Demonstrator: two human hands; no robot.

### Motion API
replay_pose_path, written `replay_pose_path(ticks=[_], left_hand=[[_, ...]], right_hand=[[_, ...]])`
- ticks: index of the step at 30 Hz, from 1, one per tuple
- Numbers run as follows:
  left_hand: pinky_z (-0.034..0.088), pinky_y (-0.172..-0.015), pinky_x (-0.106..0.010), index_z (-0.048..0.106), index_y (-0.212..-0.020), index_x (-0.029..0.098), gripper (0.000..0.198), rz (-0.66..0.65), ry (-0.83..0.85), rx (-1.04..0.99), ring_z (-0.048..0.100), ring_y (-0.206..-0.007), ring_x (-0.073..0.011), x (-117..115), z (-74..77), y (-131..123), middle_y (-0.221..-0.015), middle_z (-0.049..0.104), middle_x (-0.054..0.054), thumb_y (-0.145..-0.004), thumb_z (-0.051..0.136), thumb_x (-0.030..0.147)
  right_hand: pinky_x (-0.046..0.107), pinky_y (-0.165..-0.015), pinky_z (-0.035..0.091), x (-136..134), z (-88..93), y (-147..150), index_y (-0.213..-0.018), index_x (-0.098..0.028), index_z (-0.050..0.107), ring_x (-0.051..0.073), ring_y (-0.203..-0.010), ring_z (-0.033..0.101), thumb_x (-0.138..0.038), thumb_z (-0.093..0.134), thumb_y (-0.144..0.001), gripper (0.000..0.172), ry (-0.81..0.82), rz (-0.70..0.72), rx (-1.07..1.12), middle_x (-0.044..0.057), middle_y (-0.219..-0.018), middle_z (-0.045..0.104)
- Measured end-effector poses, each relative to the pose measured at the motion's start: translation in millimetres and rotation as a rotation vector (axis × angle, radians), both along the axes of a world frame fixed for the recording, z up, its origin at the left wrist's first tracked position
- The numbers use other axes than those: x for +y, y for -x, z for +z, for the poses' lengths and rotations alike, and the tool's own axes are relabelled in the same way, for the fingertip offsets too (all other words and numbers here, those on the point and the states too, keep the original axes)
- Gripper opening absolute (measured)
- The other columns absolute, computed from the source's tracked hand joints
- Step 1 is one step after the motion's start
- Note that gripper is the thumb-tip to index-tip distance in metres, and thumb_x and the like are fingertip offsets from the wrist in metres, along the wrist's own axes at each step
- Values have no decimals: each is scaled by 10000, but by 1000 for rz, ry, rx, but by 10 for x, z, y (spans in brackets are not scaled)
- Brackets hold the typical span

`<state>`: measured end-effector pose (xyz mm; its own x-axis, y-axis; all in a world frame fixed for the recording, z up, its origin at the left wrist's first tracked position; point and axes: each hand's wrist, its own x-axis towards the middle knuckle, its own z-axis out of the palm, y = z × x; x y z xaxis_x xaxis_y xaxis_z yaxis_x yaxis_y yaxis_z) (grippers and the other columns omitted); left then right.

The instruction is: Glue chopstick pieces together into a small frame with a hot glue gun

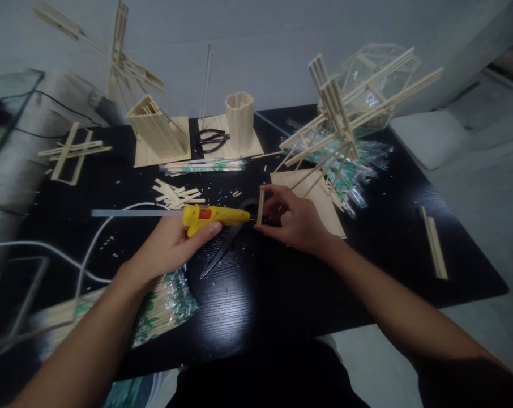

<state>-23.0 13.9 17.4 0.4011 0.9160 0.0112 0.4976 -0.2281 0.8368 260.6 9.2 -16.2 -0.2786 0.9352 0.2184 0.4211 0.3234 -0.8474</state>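
My left hand (175, 241) is wrapped round a yellow hot glue gun (216, 215), its nozzle pointing right. A long translucent glue stick (133, 213) sticks out of the gun's back end. Between the thumb and fingers of my right hand (296, 218), a short wooden stick (260, 207) is pinched upright, close by the nozzle. Whether nozzle and stick touch, I cannot tell. Dark scissors (222, 252) lie on the table beneath the gun, partly hidden by it. Just beyond my right hand is a thin wooden board (324, 212) bearing a windmill-like stick frame (339, 119).
On the black table (282, 294), a square stick tower (158, 130) and a round stick cup (240, 122) stand at the back, with black-handled scissors (212, 140) between them. Cut sticks (175, 194), wrapped chopsticks (167, 306) and a white cord (52, 246) lie around.
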Motion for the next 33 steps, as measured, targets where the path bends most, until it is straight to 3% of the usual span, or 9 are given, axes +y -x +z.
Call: replay_pose_path(ticks=[3, 10, 16, 22, 33], left_hand=[[505, -648, -286, 800, -941, 235, 256, -34, -2, 19, 664, -701, -215, 2, 1, -25, -814, 753, -48, -899, 689, 461], [470, -570, -271, 735, -878, 214, 321, -100, -17, 153, 602, -613, -177, -2, -19, 14, -735, 688, -15, -939, 623, 509], [501, -615, -286, 711, -934, 201, 365, -146, -27, 211, 643, -691, -186, 1, -27, 20, -805, 707, -23, -972, 574, 537], [470, -561, -289, 705, -879, 209, 364, -111, -30, 230, 604, -619, -173, -3, -17, 8, -737, 666, -13, -952, 589, 547], [519, -589, -303, 757, -894, 213, 329, -79, -67, 181, 647, -649, -191, 3, -33, 18, -774, 717, -28, -942, 620, 507]], right_hand=[[324, -730, 581, 0, 1, 0, -1366, -212, 558, 166, -723, 682, -346, 853, -778, 671, 3, 2, -19, 3, -924, 738], [302, -699, 569, 9, -18, -9, -1351, -174, 562, 154, -711, 671, -306, 850, -771, 661, -47, 21, -18, 8, -917, 735], [294, -696, 572, 7, -29, -7, -1336, -204, 565, 156, -711, 682, -303, 844, -772, 637, -80, 14, -43, 0, -909, 735], [294, -696, 573, 1, -31, -8, -1349, -202, 561, 158, -720, 682, -313, 832, -786, 634, -82, 27, -53, 8, -921, 735], [300, -722, 572, -15, -38, 5, -1363, -202, 561, 153, -722, 679, -305, 833, -790, 643, -84, 42, -78, 5, -927, 731]])
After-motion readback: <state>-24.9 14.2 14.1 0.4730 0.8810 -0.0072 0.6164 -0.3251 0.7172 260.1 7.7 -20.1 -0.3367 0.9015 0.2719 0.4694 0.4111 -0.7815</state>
